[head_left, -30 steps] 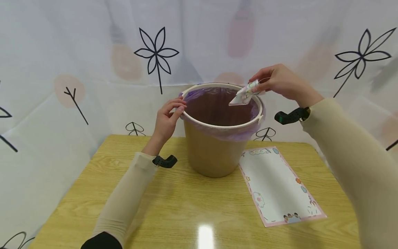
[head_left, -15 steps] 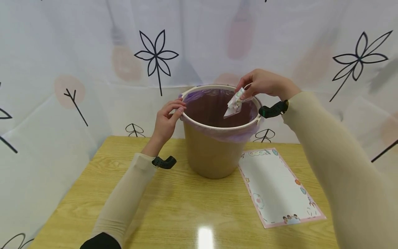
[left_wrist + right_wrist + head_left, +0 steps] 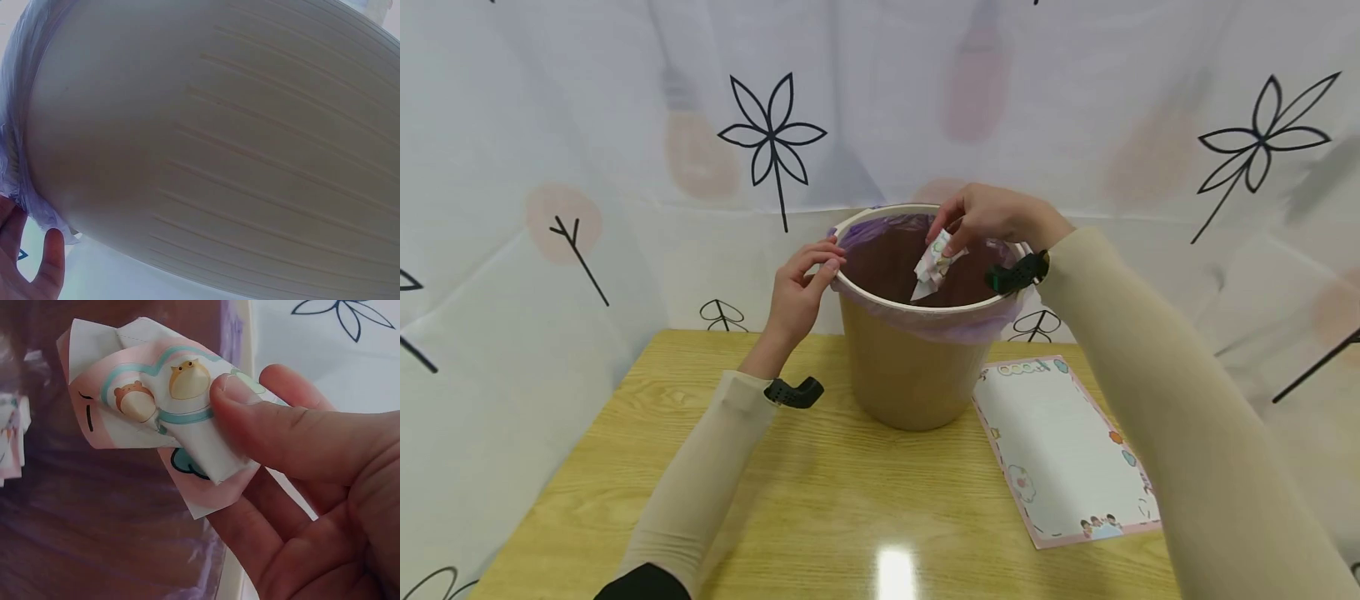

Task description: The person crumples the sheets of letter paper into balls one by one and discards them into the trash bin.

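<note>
A beige trash can [image 3: 913, 375] lined with a thin purple bag [image 3: 951, 327] stands on the table. My left hand [image 3: 801, 283] grips its left rim, fingertips over the edge and thumb near the outside; the left wrist view shows the thumb [image 3: 51, 256] beside the bag's fold. Over the can's mouth, my right hand [image 3: 988, 218] pinches a crumpled piece of paper [image 3: 147, 394] between thumb and fingers. Pink and white, the paper carries small cartoon animals. Its lower tip points down into the can.
Right of the can, a sheet of pink-bordered stationery [image 3: 1067, 450] lies flat on the wooden table [image 3: 820, 500]. Another bit of paper [image 3: 11, 437] shows inside the can in the right wrist view. A patterned white cloth [image 3: 880, 100] hangs behind.
My right hand has moved left and down with the crumpled paper, from above the can's right rim to over its middle. The left hand stays at the rim.
</note>
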Available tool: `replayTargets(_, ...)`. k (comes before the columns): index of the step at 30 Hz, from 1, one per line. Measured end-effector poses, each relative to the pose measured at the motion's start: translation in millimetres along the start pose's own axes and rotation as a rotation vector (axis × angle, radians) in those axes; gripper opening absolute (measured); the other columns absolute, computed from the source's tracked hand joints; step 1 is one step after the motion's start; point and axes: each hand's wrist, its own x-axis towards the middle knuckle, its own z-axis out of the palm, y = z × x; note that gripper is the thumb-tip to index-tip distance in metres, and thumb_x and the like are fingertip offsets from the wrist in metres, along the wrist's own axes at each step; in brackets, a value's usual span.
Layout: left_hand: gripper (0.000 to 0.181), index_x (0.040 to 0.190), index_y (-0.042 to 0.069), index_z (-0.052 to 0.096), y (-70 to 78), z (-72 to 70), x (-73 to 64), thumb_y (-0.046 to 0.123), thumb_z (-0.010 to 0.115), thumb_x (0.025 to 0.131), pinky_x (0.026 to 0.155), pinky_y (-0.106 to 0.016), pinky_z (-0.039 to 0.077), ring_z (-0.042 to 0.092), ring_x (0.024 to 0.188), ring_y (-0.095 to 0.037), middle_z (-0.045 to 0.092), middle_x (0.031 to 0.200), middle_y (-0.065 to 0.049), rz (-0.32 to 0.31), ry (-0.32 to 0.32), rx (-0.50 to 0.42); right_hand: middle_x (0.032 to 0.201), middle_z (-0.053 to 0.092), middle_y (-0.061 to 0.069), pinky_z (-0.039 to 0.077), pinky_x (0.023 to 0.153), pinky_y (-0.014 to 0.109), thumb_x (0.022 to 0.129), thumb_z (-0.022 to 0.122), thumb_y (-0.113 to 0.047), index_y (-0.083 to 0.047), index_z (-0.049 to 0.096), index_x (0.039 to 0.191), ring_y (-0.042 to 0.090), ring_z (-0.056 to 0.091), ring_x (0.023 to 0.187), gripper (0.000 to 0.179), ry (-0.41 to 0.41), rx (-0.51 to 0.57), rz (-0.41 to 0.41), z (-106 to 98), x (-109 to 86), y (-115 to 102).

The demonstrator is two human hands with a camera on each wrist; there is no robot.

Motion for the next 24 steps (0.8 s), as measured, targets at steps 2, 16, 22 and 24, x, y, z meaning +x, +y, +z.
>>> replayTargets(2,0.02,0.103,-0.017,0.065,-0.3,-0.2,-0.6,0.0,0.055,0.099,0.088,-0.025,0.052,0.047,0.133,-0.031,0.06,0.121,-0.029,-0.004,0.001,0.003,0.101,0.068,0.012,0.053,0.076,0.029,0.082,0.074,0.007,0.004,0.072,0.109,0.022,0.061,0.091,0.027,-0.008,-0.012,0.001,2,1.9,1)
replayTargets(16,0.019,0.104,-0.015,0.066,-1.4,-0.1,-0.6,0.0,0.055,0.099,0.087,-0.024,0.052,0.046,0.133,-0.032,0.06,0.122,-0.029,-0.005,0.002,-0.009,0.098,0.073,0.008,0.05,0.082,0.024,0.088,0.067,0.006,0.005,0.073,0.108,0.016,0.063,0.094,0.02,0.006,-0.046,-0.035,2,3.7,1)
replayTargets(22,0.02,0.105,-0.016,0.065,-1.1,0.0,-1.1,0.0,0.054,0.1,0.09,-0.027,0.053,0.046,0.134,-0.031,0.059,0.124,-0.029,0.001,-0.001,-0.011,0.1,0.074,0.01,0.052,0.084,0.023,0.089,0.063,0.011,0.008,0.068,0.114,0.018,0.068,0.098,0.025,-0.008,0.002,-0.054,2,3.4,-1)
replayTargets(24,0.02,0.105,-0.016,0.065,-1.2,0.2,-1.8,0.0,0.054,0.1,0.089,-0.025,0.052,0.046,0.134,-0.031,0.06,0.123,-0.029,0.014,0.004,0.003,0.1,0.074,0.01,0.052,0.085,0.023,0.089,0.063,0.011,0.008,0.068,0.115,0.015,0.068,0.097,0.026,-0.012,0.012,-0.061,2,2.4,-1)
